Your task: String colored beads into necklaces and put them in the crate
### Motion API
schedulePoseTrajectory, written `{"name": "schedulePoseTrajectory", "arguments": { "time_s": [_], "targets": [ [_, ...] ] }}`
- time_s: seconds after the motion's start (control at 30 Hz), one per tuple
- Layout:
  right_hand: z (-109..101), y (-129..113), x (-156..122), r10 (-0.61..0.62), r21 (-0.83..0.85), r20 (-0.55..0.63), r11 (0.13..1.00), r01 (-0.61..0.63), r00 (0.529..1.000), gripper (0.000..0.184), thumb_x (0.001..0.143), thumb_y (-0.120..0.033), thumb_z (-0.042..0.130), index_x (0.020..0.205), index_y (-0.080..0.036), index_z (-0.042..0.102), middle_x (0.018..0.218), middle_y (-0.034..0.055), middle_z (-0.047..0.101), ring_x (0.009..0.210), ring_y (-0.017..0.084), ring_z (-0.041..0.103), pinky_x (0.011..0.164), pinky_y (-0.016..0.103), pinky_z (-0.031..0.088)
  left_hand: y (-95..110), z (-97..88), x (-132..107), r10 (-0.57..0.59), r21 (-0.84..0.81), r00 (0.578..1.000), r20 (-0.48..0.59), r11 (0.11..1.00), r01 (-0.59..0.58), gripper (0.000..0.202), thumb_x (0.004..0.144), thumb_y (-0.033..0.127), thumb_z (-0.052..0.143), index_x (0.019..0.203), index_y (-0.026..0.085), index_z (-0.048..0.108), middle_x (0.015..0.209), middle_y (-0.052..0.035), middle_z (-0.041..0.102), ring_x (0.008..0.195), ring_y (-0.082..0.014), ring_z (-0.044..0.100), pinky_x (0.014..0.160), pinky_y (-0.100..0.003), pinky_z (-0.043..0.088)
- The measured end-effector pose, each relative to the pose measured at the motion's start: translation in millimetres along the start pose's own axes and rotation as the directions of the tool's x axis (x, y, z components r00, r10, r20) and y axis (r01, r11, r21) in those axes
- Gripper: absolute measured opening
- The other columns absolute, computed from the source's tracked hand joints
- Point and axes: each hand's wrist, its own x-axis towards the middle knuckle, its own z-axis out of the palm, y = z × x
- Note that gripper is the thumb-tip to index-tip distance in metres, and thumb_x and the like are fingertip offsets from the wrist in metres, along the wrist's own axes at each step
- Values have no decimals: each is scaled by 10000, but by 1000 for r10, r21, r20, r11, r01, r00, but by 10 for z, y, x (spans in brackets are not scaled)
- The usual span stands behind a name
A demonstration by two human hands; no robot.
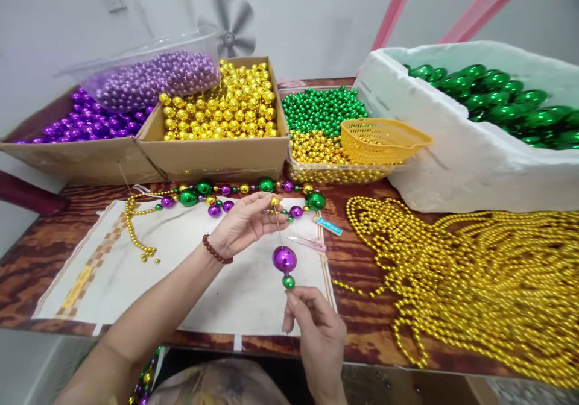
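My left hand [244,221], with a brown bead bracelet at the wrist, pinches a small gold bead [275,201] on a thin line. The line runs down from it to a large purple bead [284,260] with a green bead [288,282] just under it. Below the green bead, the thumb and fingertips of my right hand [316,326] are pressed together; what they grip there is too fine to make out. Behind my left hand, a strand of purple, green and gold beads [204,187] lies along the far side of a white cloth [217,296].
Cardboard boxes of purple beads [97,116] and gold beads [221,106] stand at the back. Nearby is a yellow basket [384,140] on a tub of green and gold beads. A white foam box [434,170] and heaped gold bead strands [488,284] occupy the right.
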Motion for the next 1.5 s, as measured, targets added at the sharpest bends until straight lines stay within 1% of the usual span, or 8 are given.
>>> {"name": "schedulePoseTrajectory", "arguments": {
  "time_s": [0.53, 0.67, 0.83, 0.97, 1.1, 1.23, 1.37, 1.5],
  "targets": [
    [170, -27, 89, 32, 16, -87, 999, -31, 996, 239, 862, -386, 676, 767, -168, 649, 531, -17, 605, 487, 119, 579, 536, 222, 488, -78, -66, -89, 81, 186, 996, -48, 980, -71, 255, 775, 244, 775, 986, 146, 669, 856, -43, 702, 786, -171, 720, 813, -335, 558],
    [300, 45, 225, 29, 50, -92, 998, -25, 995, 255, 842, -407, 689, 780, -163, 649, 605, -11, 618, 520, 123, 599, 542, 234, 509, -322, -30, -164, 62, 152, 998, -26, 987, -57, 267, 784, 309, 767, 980, 148, 682, 908, -38, 673, 793, -131, 673, 714, -252, 539],
    [245, 61, 311, -4, -66, -4, 998, 4, 1000, 261, 876, -419, 645, 841, -161, 672, 687, 1, 653, 491, 102, 573, 495, 226, 488, -488, 83, -194, 151, 143, 976, -159, 981, -129, 290, 784, 409, 738, 915, 171, 636, 765, 15, 584, 600, -82, 602, 416, -142, 385],
    [70, -140, 535, -127, -144, -140, 984, 106, 982, 228, 870, -376, 655, 970, -181, 717, 685, -24, 649, 486, 84, 537, 509, 224, 470, -459, 86, -172, -64, 294, 997, -33, 953, 71, 326, 747, 439, 744, 839, 150, 623, 672, 20, 560, 475, -66, 549, 319, -129, 196],
    [-48, -302, 878, -94, 52, -111, 994, 101, 989, 189, 776, -323, 727, 870, -160, 732, 701, -21, 646, 453, 58, 487, 453, 211, 410, -412, 28, -179, -271, 419, 961, 48, 879, 227, 286, 759, 409, 720, 812, 145, 623, 662, 8, 584, 457, -64, 558, 321, -137, 167],
    [-136, -326, 1003, -76, 269, -254, 952, 146, 964, 227, 739, -374, 756, 777, -178, 650, 762, -19, 673, 449, 48, 516, 431, 187, 408, -390, -44, -223, -316, 482, 946, 77, 842, 242, 220, 774, 344, 678, 800, 127, 658, 607, 13, 567, 417, -48, 509, 325, -154, 136],
    [-78, -215, 841, -22, 226, -23, 974, 27, 999, 238, 722, -334, 802, 829, -161, 677, 795, 27, 698, 534, 88, 597, 443, 187, 439, -396, -90, -248, -300, 483, 952, 63, 844, 234, 170, 777, 304, 647, 781, 134, 651, 628, 13, 574, 421, -50, 517, 330, -161, 151],
    [-11, -129, 719, -38, 311, 23, 950, 29, 999, 254, 793, -376, 760, 855, -191, 598, 838, 40, 724, 487, 111, 623, 407, 207, 426, -295, -166, -308, -330, 535, 930, 163, 821, 197, 178, 806, 317, 654, 842, 143, 670, 661, 7, 593, 442, -54, 524, 351, -167, 196]
  ]
}}
